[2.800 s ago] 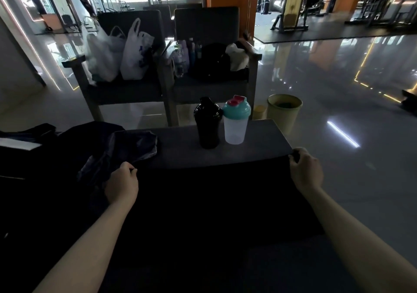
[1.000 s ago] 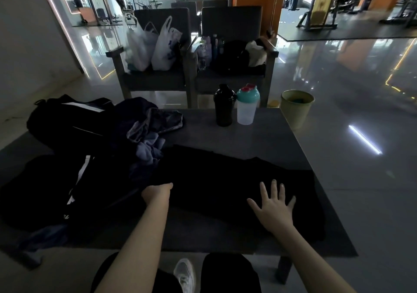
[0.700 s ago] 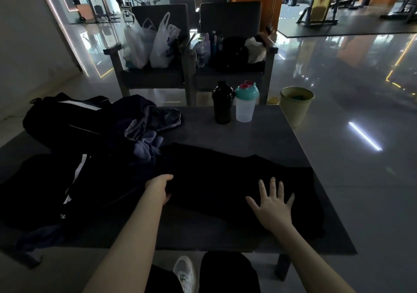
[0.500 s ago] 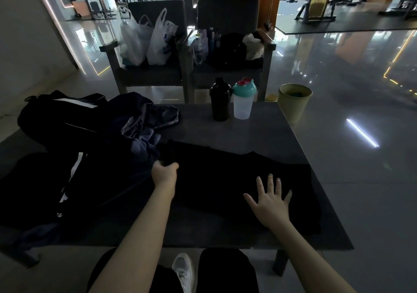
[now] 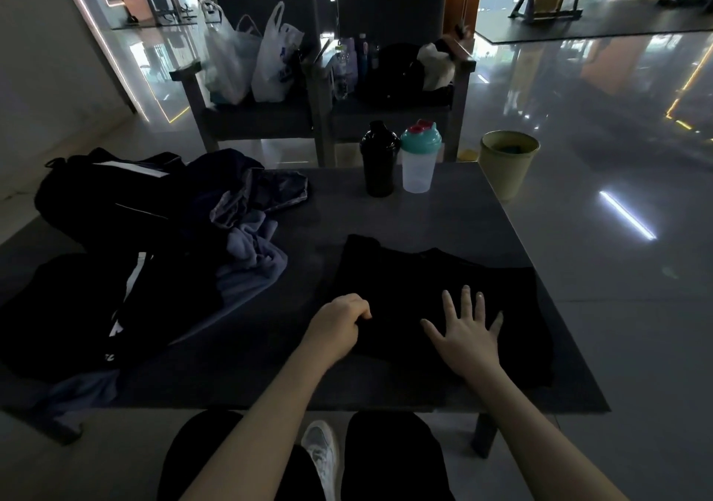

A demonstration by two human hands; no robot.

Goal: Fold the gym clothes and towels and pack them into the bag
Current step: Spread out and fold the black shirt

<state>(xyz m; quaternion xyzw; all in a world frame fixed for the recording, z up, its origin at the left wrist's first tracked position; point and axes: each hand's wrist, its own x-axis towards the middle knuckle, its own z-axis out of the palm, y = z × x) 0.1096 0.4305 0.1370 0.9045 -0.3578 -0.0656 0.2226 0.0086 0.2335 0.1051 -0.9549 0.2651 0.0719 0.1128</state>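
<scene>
Two hands are working on a black shirt (image 5: 443, 280) that is lying flat on the near right part of the desk (image 5: 347, 211). The left hand (image 5: 339, 323) is pinching the shirt's left edge with curled fingers. The right hand (image 5: 467, 332) is pressing flat on the cloth with its fingers spread wide.

The shirt is looking thin, soft and light, so it is probably going to flop and slide. I think taking it by the edges and corners is the best way, with one palm pinning the middle. It is so dark that its folds and sleeves are hard to make out.

To the left, a bluish towel (image 5: 250, 265) is lying crumpled beside a dark jacket (image 5: 115, 300) with a white stripe, and their edges are blending together. Behind them the black gym bag (image 5: 100, 188) is sitting at the desk's far left. I cannot tell if it is open.

Farther back, a black shaker bottle (image 5: 379, 165) and a clear shaker bottle (image 5: 419, 168) with a teal lid are standing side by side.
</scene>
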